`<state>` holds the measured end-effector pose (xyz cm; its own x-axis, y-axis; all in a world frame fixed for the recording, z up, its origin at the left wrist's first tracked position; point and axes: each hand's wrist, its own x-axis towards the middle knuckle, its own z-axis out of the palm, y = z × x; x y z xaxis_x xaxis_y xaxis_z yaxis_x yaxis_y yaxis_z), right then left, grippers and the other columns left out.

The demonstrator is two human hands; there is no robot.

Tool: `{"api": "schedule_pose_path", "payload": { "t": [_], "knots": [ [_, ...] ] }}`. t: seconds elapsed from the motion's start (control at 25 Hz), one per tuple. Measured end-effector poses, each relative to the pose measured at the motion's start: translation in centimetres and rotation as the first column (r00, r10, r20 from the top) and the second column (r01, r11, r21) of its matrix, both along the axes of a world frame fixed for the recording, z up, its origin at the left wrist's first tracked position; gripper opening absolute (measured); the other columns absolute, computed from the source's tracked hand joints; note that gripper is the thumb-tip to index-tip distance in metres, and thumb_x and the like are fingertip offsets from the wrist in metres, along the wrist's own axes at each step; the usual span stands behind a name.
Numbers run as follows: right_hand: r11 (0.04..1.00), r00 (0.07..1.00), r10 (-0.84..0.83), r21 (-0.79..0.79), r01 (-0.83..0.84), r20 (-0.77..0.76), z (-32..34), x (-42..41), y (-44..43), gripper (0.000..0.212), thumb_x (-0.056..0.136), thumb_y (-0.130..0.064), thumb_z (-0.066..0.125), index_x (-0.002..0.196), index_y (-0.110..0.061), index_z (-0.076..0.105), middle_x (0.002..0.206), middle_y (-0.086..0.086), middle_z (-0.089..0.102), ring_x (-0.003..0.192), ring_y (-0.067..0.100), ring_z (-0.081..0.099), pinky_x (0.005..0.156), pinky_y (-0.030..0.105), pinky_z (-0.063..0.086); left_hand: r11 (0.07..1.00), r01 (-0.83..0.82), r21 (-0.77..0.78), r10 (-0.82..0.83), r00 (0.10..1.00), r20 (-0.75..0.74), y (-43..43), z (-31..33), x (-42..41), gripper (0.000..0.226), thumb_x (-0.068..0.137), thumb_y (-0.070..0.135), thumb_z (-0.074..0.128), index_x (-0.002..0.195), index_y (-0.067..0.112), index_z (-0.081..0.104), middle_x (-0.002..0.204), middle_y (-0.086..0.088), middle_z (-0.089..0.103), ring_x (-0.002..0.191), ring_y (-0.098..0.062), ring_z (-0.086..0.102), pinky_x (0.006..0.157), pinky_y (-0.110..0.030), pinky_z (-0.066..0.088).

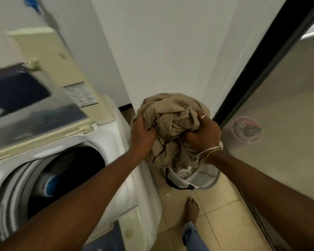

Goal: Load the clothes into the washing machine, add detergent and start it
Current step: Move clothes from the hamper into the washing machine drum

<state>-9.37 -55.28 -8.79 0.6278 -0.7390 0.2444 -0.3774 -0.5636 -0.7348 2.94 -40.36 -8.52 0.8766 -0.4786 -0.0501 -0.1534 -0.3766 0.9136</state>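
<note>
1. Clothes (pixel 172 122), a bunched beige bundle, sit mid-air right of the washing machine (pixel 105 153), above the laundry basket (pixel 203 180).
2. Left hand (pixel 142 134) and right hand (pixel 204 134) each clench the bundle.
3. Machine lid (pixel 34 98) stands raised.

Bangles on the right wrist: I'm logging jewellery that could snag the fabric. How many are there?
3, it seems: thin bangles stacked together on the right wrist, just behind the right hand gripping the beige cloth bundle. Blur may hide another.
</note>
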Motion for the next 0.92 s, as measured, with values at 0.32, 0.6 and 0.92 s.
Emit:
{"api": "schedule_pose_path", "payload": {
  "t": [0.32,0.6,0.92],
  "knots": [
    [0.954,0.936,0.287,-0.149,-0.261,0.201,16.5,3.5,13.1,0.021,0.070,-0.025,0.071,0.087,-0.019,0.061,0.074,-0.006,0.063,0.070,0.018,0.061,0.062,0.039,0.050,0.947,-0.206,-0.247,0.195,0.978,-0.067,15.7,12.3,-0.4,0.056,0.078,0.024,0.068,0.133,0.020,0.057,0.120,0.004,0.069,0.109,-0.015,0.066,0.091,-0.039,0.057],
    [0.879,0.780,0.429,-0.012,-0.477,0.456,23.0,7.9,25.2,0.036,0.066,-0.019,0.073,0.101,-0.018,0.068,0.093,-0.004,0.071,0.091,0.018,0.068,0.080,0.042,0.055,0.772,-0.444,-0.455,0.517,0.855,0.043,27.2,18.3,-0.3,0.045,0.082,0.021,0.064,0.127,0.020,0.060,0.120,0.009,0.068,0.111,-0.007,0.064,0.095,-0.026,0.051],
    [0.836,0.837,0.538,0.069,-0.545,0.102,17.7,11.1,33.4,0.065,0.067,-0.048,0.074,0.126,-0.028,0.056,0.116,-0.008,0.066,0.107,0.016,0.061,0.094,0.040,0.053,0.770,-0.628,-0.113,0.623,0.778,-0.083,38.1,13.8,0.2,0.030,0.082,0.040,0.072,0.103,0.020,0.062,0.095,0.004,0.068,0.092,-0.019,0.064,0.078,-0.035,0.050]
  ]
}}
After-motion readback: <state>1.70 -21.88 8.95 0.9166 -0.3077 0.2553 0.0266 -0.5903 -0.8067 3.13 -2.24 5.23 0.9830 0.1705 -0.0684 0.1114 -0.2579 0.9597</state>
